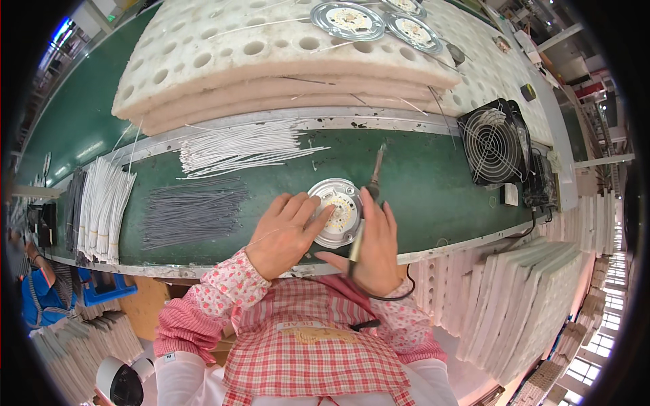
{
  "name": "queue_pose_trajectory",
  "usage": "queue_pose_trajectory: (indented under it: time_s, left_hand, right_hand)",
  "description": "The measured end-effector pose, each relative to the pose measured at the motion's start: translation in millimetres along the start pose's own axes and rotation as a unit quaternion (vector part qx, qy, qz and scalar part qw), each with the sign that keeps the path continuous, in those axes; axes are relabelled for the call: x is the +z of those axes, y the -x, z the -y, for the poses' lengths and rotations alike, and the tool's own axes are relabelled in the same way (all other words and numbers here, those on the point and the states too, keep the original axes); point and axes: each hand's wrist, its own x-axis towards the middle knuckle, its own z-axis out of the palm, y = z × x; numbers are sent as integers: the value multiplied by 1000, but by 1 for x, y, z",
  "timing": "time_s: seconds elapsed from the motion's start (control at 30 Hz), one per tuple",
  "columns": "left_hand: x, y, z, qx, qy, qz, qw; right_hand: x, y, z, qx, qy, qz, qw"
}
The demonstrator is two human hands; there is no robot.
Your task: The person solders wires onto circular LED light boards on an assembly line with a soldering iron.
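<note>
A round silver lamp base with an LED board (333, 229) lies on the green bench near its front edge. My left hand (284, 233) rests over its left side, thumb on the board and fingers at the rim. To the right, my right hand (379, 247) holds a soldering iron (374, 177) against the palm, fingertips beside the disc's rim. The iron's tip points away from me over the bench, clear of the board. Its dark cord (399, 294) loops below the right hand. Part of the handle is hidden by that hand.
White wires (237, 149), dark grey wires (193, 213) and a white wire bundle (105, 210) lie left. A black fan (493, 142) stands right. Behind, stacked perforated foam (284, 74) carries several finished-looking discs (347, 21). More foam boards (521, 298) stand below right.
</note>
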Motion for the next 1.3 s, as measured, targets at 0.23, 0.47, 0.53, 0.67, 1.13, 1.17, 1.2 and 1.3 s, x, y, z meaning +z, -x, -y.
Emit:
queue_pose_trajectory:
  time_s: [0.23,0.47,0.53,0.67,1.13,1.17,1.2,1.3]
  left_hand:
    - [7,-43,34,-91,73,-63,991]
    - [28,-69,71,-124,-29,-86,988]
    - [24,-69,74,-107,-12,-87,990]
    - [5,-66,62,-100,-44,-26,994]
    - [6,-64,63,-48,-119,-4,992]
    - [3,-65,63,-47,-133,2,990]
    - [2,-66,63,-45,-146,9,988]
    - [-1,-66,70,-70,-13,-90,993]
  right_hand:
    - [-5,17,1,-1,3,12,1000]
    - [-17,63,-17,-67,79,53,993]
    - [-21,62,-19,-47,71,6,996]
    - [-37,53,-28,-69,5,-44,997]
    - [-44,22,-16,26,-121,-110,986]
    - [-44,21,-16,30,-119,-112,986]
    - [-44,20,-15,30,-120,-110,986]
    - [-44,15,-9,55,-123,-123,983]
